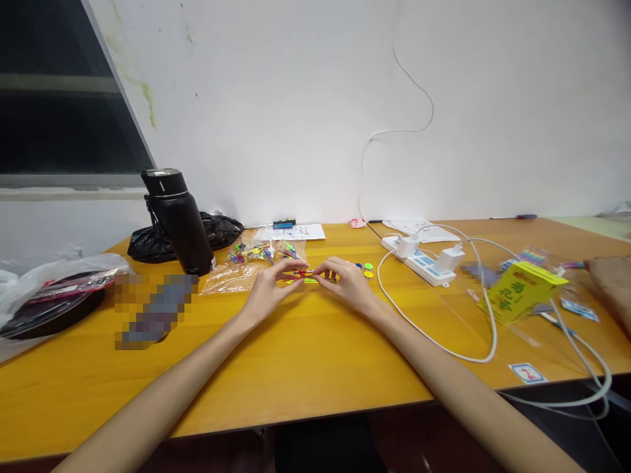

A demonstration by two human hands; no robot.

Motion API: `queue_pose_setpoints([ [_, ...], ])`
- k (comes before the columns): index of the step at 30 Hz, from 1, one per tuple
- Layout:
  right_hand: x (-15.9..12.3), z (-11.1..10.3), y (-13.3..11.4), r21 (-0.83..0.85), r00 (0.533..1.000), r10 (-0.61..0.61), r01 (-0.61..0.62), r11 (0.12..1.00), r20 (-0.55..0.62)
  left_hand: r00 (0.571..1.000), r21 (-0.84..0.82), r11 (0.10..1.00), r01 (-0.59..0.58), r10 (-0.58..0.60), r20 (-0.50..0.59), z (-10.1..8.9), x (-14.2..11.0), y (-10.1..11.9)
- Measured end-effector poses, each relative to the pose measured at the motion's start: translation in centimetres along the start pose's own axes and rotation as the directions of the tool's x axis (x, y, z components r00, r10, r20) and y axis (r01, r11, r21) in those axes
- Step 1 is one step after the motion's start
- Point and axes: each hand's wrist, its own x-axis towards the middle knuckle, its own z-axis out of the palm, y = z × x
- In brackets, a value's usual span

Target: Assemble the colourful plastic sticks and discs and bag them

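Note:
Above the middle of the table, my left hand (pixel 272 289) and my right hand (pixel 347 284) face each other with curved fingers. Between their fingertips is a small red plastic piece (pixel 302 273) with bits of blue, pinched from both sides; its exact kind is too small to make out. Just below it shows a yellow-green piece (pixel 310 280), partly covered by my fingers. Behind my left hand lie clear bags of small coloured plastic parts (pixel 254 251). Right of my right hand are several small round discs (pixel 368 267), yellow, green and blue.
A black flask (pixel 180 223) stands at the left, near a black plastic bag (pixel 221 230) and a bagged dark round object (pixel 54 302). On the right are a white power strip (pixel 424 266), looping cables, a yellow box (pixel 522 292) and another person's hand (pixel 611 286). Papers (pixel 310 231) lie near the wall.

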Motion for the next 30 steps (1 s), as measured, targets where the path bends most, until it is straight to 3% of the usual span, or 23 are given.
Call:
queue_pose_setpoints([
  [7,0.00,0.28,0.09,0.025,0.998,-0.064,0.065,0.998,-0.026,0.997,0.117,0.990,-0.074,0.077,-0.017,-0.11,0.09,-0.42],
  [16,-0.04,0.32,-0.13,0.062,0.997,-0.079,0.079,0.995,-0.006,0.997,0.180,0.981,-0.066,0.073,-0.033,-0.34,0.17,-0.11],
  [30,-0.14,0.55,-0.32,0.071,0.998,-0.051,0.048,0.996,0.042,0.999,0.130,0.991,-0.012,0.018,-0.045,-0.58,0.36,-0.23],
])
